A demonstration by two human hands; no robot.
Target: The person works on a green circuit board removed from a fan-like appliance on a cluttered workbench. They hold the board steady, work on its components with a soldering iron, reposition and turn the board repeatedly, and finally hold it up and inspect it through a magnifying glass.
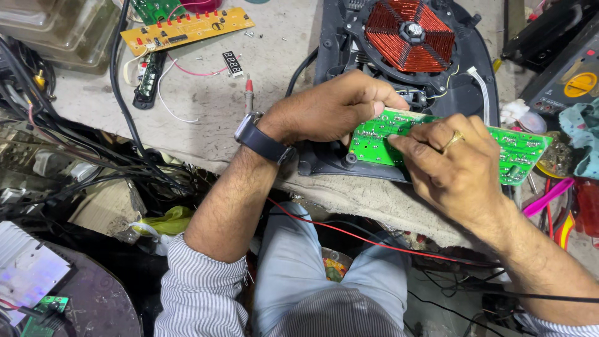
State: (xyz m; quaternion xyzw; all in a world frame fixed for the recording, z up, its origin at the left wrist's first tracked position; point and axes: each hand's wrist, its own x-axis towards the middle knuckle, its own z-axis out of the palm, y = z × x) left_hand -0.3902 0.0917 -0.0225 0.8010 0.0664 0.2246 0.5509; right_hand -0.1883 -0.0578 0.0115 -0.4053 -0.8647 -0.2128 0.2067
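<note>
A green circuit board (511, 150) lies between the person's two hands, held solder side up just above the near edge of an opened black induction cooker housing (480, 93). The left hand (331, 109), with a dark wristwatch (262, 138) on its wrist, curls over the board's left end, its fingers bent and closed around that end so that the fingertips disappear behind the edge. The right hand (452, 162) lies across the middle of the board from the near side, fingers pressed together and flat on the green surface, a gold ring (454, 138) on one finger; the thumb is hidden, so whether it clamps the board from below cannot be told. The board's right end sticks out free past the right hand. Just beyond the board, inside the housing, sits the round copper-red coil (409, 34). Farther off on the grey workbench (212, 93), well apart from the hands, lie a yellow control board (187, 30), a small digit display (232, 63) and a red-tipped probe (248, 93). A red wire (374, 240) runs below the bench edge across the person's lap, and a yellow multimeter (571, 84) stands at the far right.
</note>
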